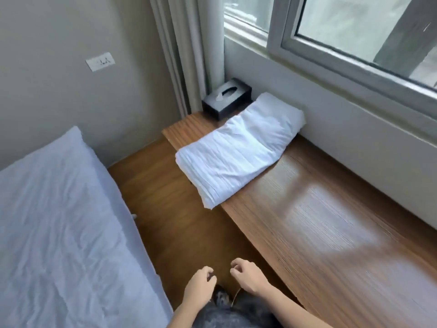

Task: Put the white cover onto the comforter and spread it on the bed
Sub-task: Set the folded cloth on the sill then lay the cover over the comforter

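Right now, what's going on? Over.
Left hand and right hand empty, loosely curled, low. Cover folded on bench, untouched. Bed left. Path clear.

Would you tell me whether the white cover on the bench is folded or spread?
Folded: the white cover lies as a compact stack on the wooden bench.

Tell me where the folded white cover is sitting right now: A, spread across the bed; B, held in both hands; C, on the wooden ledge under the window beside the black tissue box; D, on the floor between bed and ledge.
C: the folded white cover lies on the wooden ledge below the window, next to the black tissue box, with both hands empty.
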`<action>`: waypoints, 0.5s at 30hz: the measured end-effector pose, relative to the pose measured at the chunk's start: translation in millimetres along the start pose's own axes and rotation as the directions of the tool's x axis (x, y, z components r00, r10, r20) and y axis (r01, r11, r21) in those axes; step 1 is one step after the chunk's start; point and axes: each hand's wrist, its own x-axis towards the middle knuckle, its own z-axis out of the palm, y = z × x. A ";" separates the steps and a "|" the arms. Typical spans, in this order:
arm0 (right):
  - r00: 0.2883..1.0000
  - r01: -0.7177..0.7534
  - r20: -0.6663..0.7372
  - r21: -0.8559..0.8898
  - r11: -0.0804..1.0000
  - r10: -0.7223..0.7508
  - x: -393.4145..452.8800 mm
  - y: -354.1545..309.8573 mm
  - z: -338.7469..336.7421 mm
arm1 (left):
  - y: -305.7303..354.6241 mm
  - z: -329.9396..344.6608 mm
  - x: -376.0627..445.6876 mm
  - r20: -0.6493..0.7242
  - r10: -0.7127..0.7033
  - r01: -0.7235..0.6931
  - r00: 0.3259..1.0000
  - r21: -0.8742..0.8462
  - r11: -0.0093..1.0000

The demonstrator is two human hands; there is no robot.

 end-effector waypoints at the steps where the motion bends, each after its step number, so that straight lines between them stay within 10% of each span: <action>1: 0.999 0.009 -0.041 0.029 1.000 -0.008 14.5 -19.5 -10.7 | 5.4 -24.2 15.5 -0.008 0.013 -0.013 1.000 0.001 1.000; 8: 0.884 0.116 -0.466 0.293 0.949 0.036 122.6 -110.6 -110.1 | 92.0 -182.1 120.8 -0.180 0.256 -0.246 0.950 0.076 0.966; 15: 0.721 0.128 -0.679 0.330 0.935 0.140 224.4 -137.4 -186.8 | 191.2 -253.4 226.7 -0.040 0.547 -0.512 0.836 0.300 0.805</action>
